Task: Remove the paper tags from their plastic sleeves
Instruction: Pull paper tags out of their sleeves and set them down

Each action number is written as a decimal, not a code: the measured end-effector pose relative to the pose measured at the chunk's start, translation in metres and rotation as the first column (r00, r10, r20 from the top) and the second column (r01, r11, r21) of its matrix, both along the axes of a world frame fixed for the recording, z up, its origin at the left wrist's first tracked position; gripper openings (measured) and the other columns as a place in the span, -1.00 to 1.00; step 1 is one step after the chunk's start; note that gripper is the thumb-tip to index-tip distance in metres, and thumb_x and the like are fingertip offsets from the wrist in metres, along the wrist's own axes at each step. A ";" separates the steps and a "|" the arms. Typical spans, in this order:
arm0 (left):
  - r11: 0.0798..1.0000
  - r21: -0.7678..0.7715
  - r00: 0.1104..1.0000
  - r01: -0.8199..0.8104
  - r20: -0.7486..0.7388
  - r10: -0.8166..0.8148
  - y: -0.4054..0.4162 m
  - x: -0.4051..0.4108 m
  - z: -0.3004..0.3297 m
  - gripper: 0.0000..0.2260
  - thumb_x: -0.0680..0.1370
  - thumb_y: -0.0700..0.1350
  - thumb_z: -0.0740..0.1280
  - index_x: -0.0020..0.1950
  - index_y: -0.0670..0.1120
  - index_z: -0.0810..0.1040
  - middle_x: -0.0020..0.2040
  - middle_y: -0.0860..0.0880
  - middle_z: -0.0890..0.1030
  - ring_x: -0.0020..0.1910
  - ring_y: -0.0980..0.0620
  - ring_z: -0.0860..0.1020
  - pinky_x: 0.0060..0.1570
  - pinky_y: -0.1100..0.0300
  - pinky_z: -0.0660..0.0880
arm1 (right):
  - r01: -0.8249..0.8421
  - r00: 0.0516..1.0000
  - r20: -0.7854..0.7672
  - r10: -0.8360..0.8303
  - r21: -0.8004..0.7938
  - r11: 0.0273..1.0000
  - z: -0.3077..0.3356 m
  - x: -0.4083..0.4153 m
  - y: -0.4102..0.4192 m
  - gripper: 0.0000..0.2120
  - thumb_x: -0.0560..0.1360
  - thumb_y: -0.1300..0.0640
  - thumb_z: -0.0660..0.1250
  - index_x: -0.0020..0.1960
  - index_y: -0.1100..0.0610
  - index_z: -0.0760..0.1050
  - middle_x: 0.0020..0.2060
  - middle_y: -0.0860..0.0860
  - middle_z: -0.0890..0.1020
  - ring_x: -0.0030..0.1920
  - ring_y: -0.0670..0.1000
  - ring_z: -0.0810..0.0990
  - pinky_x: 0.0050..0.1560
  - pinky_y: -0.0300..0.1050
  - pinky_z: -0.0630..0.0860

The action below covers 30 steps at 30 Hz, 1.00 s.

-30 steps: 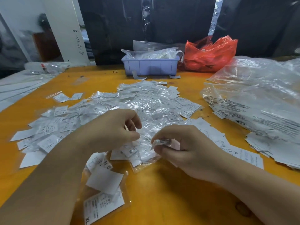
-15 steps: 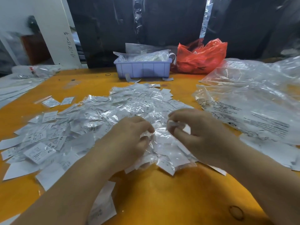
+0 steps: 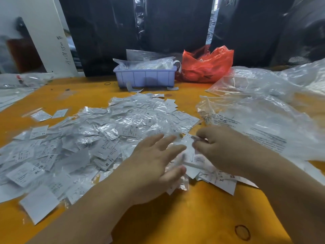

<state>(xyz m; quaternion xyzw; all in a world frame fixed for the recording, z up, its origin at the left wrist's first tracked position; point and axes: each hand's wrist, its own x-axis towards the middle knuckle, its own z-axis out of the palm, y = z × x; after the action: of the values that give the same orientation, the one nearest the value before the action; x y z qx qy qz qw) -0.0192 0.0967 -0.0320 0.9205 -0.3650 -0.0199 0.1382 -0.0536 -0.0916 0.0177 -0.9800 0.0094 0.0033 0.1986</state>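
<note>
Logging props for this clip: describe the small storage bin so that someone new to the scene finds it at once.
Start from the orange table and look to its far edge, beyond the heap of sleeved tags. The bin stands there, just left of the red bag. It is the only rigid box in sight: pale lilac, ribbed walls, stuffed with clear plastic.

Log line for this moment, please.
left hand: open over sleeved tags | right hand: pinching paper tag | table

Both forearms bare to frame edge. Left hand (image 3: 154, 166), right hand (image 3: 221, 152): ungloved, short nails.
</note>
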 end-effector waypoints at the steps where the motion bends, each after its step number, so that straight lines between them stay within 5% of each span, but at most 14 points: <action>1: 0.999 0.032 1.000 0.009 0.004 -0.009 -0.001 -0.001 -0.001 -0.51 0.59 0.33 -0.02 0.51 0.34 0.03 0.58 0.27 -0.12 0.49 0.29 -0.25 0.40 0.21 -0.27 | 0.022 0.999 0.050 -0.020 -0.046 0.999 0.002 -0.001 -0.003 -0.73 0.62 -0.02 0.15 -0.21 0.03 0.45 -0.28 -0.02 0.51 -0.25 0.03 0.49 -0.24 -0.08 0.40; 4: 0.998 0.057 1.000 -0.003 0.016 0.003 -0.002 -0.001 -0.002 -0.56 0.61 0.29 -0.01 0.50 0.33 0.07 0.58 0.26 -0.11 0.49 0.29 -0.25 0.39 0.20 -0.31 | 0.166 0.984 0.091 -0.150 -0.203 0.965 0.008 -0.004 -0.014 -0.75 0.64 -0.03 0.08 -0.18 -0.02 0.37 -0.20 -0.04 0.45 -0.08 0.07 0.45 0.16 0.14 0.42; 7: 0.998 0.052 0.999 -0.025 0.036 0.023 -0.003 -0.001 -0.002 -0.60 0.66 0.17 -0.01 0.51 0.31 0.07 0.58 0.24 -0.10 0.50 0.28 -0.25 0.43 0.19 -0.32 | 0.150 0.981 -0.103 -0.164 -0.135 0.979 0.007 -0.009 -0.014 -0.77 0.65 0.01 0.09 -0.08 0.04 0.44 -0.22 0.00 0.49 -0.25 -0.03 0.46 -0.29 -0.17 0.37; 9: 0.999 0.039 0.999 -0.021 0.037 0.019 -0.005 -0.003 -0.001 -0.60 0.67 0.12 -0.02 0.51 0.30 0.06 0.58 0.25 -0.13 0.48 0.29 -0.28 0.43 0.19 -0.32 | 0.076 0.983 -0.151 -0.103 -0.176 0.981 0.000 -0.011 -0.009 -0.76 0.65 0.04 0.11 -0.13 0.07 0.43 -0.27 0.00 0.48 -0.32 -0.06 0.42 -0.39 -0.19 0.26; 15: 0.999 0.026 0.999 0.046 -0.017 -0.045 -0.007 -0.010 -0.003 -0.57 0.63 0.25 -0.10 0.51 0.36 0.00 0.56 0.31 -0.19 0.44 0.37 -0.36 0.40 0.27 -0.37 | 0.152 0.988 0.036 -0.148 -0.172 0.973 0.000 -0.005 -0.012 -0.76 0.63 -0.02 0.10 -0.09 0.03 0.48 -0.18 0.02 0.54 -0.16 0.06 0.53 -0.19 -0.04 0.47; 22: 0.999 0.043 0.999 0.018 0.027 -0.019 -0.007 -0.008 -0.007 -0.57 0.61 0.27 -0.10 0.50 0.33 0.06 0.57 0.27 -0.02 0.44 0.37 -0.25 0.42 0.21 -0.31 | 0.146 0.980 -0.091 -0.178 -0.282 0.948 -0.008 0.000 -0.018 -0.80 0.62 0.03 0.12 -0.05 0.02 0.49 -0.21 -0.02 0.54 -0.14 0.06 0.55 -0.21 -0.10 0.44; 30: 0.998 0.014 0.996 0.065 0.066 -0.066 -0.012 -0.015 -0.003 -0.55 0.56 0.32 -0.13 0.43 0.29 0.16 0.54 0.32 0.02 0.47 0.34 -0.19 0.42 0.27 -0.25 | 0.158 0.982 -0.052 -0.184 -0.318 0.935 -0.012 0.001 -0.016 -0.85 0.59 0.13 0.14 -0.04 -0.01 0.48 -0.21 -0.04 0.53 -0.16 0.05 0.54 -0.15 -0.06 0.52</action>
<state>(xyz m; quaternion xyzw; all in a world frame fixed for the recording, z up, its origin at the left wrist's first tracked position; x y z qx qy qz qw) -0.0340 0.0852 -0.0348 0.9089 -0.3993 0.0040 0.1200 -0.0527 -0.1075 0.0060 -0.9936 0.1032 0.0242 0.0398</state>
